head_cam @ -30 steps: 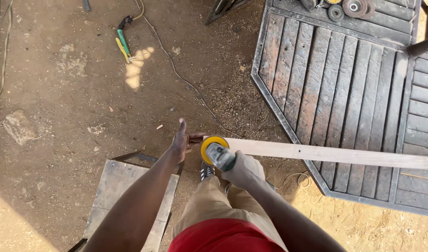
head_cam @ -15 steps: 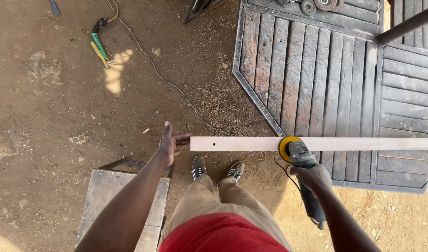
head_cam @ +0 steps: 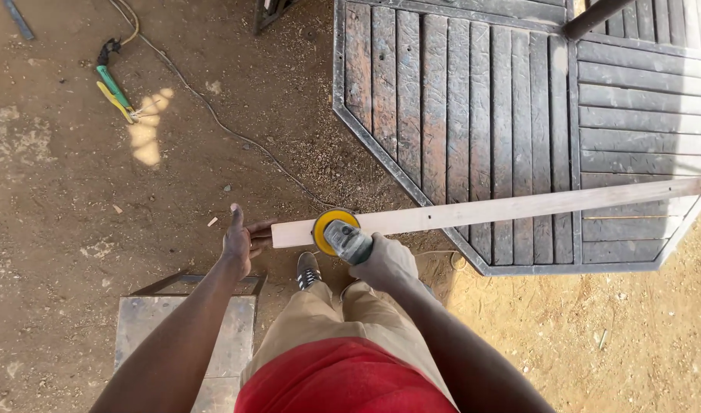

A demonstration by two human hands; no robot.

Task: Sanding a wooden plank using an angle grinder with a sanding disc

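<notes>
Far left, on the dirt floor (head_cam: 60,199): green-and-yellow pliers (head_cam: 115,92) beside a black cable (head_cam: 235,138); below, a metal box (head_cam: 186,329); left hand (head_cam: 239,241), fingers curled round the near end of a long pale wooden strip (head_cam: 503,210), which runs rightward, held level above the floor; right hand (head_cam: 385,264), fingers wrapped tight on a grinder (head_cam: 343,237) whose yellow disc touches the strip just beside the left hand; right, a dark slatted metal gate (head_cam: 518,99) lying flat under the strip.
</notes>
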